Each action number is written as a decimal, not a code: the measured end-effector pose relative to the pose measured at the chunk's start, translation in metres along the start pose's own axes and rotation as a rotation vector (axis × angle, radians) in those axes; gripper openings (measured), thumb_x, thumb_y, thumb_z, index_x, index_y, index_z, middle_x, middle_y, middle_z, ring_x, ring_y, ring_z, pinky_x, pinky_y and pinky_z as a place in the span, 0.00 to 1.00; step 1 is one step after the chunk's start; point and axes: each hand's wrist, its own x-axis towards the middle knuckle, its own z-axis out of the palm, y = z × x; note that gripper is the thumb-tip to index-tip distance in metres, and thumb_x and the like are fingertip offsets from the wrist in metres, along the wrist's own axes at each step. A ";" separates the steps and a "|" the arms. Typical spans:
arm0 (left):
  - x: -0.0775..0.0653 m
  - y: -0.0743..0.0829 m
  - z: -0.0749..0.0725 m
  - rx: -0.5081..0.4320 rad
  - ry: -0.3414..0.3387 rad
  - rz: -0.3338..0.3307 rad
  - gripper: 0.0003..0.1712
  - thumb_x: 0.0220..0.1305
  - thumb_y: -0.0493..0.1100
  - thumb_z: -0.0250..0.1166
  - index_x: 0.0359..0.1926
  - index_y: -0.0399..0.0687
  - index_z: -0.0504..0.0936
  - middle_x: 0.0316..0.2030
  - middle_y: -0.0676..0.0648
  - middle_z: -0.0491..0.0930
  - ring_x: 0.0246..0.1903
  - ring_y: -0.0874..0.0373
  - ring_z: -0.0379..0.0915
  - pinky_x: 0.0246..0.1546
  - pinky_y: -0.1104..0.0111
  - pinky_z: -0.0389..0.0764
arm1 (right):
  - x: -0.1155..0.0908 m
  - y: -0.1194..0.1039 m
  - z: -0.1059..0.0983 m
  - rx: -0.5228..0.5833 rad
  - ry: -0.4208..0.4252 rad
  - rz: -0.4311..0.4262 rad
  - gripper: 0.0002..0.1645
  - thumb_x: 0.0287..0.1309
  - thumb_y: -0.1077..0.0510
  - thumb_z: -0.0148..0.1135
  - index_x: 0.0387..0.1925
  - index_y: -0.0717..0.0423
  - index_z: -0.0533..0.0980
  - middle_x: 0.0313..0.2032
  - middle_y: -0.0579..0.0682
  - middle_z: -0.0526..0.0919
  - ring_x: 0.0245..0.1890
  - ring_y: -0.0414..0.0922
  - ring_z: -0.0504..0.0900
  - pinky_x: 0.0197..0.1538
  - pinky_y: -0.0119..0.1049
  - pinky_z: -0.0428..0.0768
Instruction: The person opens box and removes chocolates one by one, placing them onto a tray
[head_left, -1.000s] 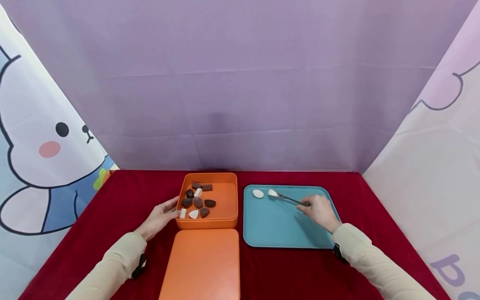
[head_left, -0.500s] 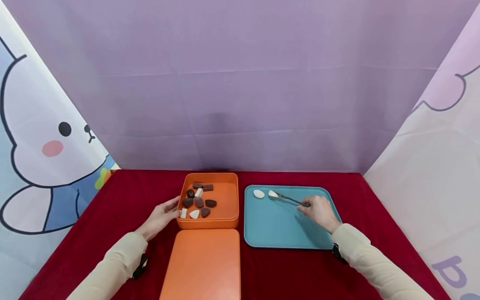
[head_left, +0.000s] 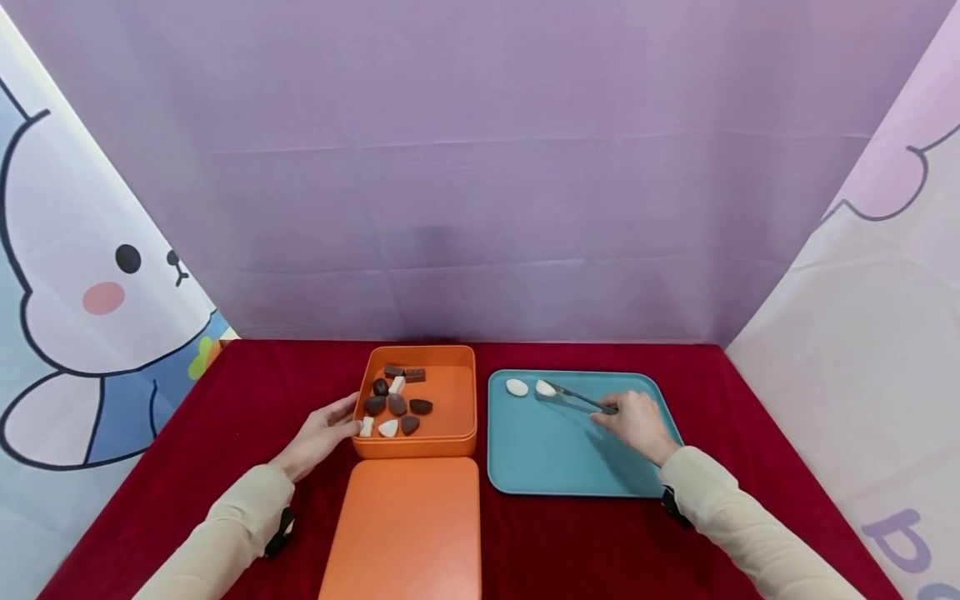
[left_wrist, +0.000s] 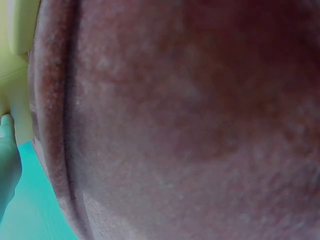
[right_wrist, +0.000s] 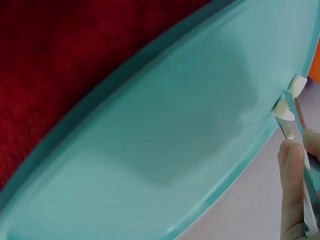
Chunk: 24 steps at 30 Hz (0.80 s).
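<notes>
My right hand (head_left: 637,425) grips a pair of small metal tongs (head_left: 585,397) over the blue tray (head_left: 555,458). Between the tong tips sits a white egg-shaped piece (head_left: 545,388); the tongs' shadow falls apart from them on the tray. The right wrist view shows the serrated tips (right_wrist: 288,103) against this piece. Just left of it lies another white oval piece (head_left: 517,387). My left hand (head_left: 321,435) touches the left wall of the orange box (head_left: 450,425), its thumb at the front left corner. In the left wrist view, brownish cloth hides most of the scene.
Several dark brown and white pieces, chocolate-like, lie in the left part of the orange box, among them a dark ridged bar (head_left: 415,376). The orange lid (head_left: 408,525) lies in front of the box. A red cloth (head_left: 555,542) covers the table; a purple curtain (head_left: 480,183) hangs behind.
The tong tips have risen slightly with the white piece, and their shadow has parted from them on the tray. My left hand stays at the box.
</notes>
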 end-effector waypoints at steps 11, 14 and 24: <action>0.001 -0.001 0.001 -0.007 -0.005 0.002 0.37 0.66 0.40 0.54 0.71 0.41 0.48 0.68 0.35 0.51 0.66 0.42 0.52 0.61 0.52 0.62 | -0.001 -0.003 -0.008 0.016 0.002 0.015 0.15 0.48 0.56 0.67 0.37 0.62 0.82 0.27 0.51 0.84 0.21 0.38 0.76 0.26 0.33 0.73; 0.000 0.000 0.001 -0.008 -0.006 0.003 0.37 0.66 0.41 0.54 0.71 0.42 0.48 0.68 0.35 0.51 0.66 0.42 0.53 0.61 0.52 0.62 | 0.000 -0.006 -0.014 0.022 0.011 0.011 0.17 0.48 0.56 0.67 0.39 0.63 0.82 0.27 0.51 0.84 0.21 0.38 0.77 0.26 0.33 0.73; 0.000 0.000 0.000 0.003 -0.007 -0.003 0.37 0.67 0.40 0.53 0.71 0.42 0.47 0.68 0.35 0.51 0.65 0.42 0.53 0.61 0.51 0.62 | 0.011 -0.034 -0.021 0.156 0.025 0.003 0.20 0.50 0.52 0.67 0.42 0.60 0.81 0.29 0.50 0.84 0.21 0.40 0.76 0.23 0.32 0.73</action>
